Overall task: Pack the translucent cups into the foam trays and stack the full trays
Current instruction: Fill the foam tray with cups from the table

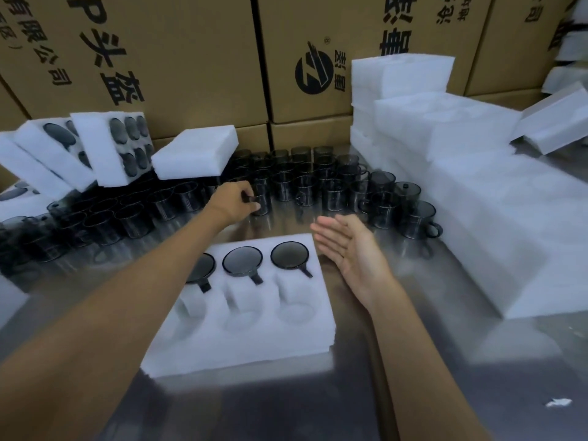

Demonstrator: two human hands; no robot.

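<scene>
Cup at 12 o'clock, pinched by left hand, looks light, rigid, slick; grasp at handle; right hand released.

Pretty dim, cool overhead light. The steel table throws back soft smeary glare around the foam tray. Whole shot's soft, smudgy past that tray, and the cardboard boxes bow from wide-angle distortion.

My foam tray is white, the cups smoky dark grey, the far cartons brown with black print.
</scene>
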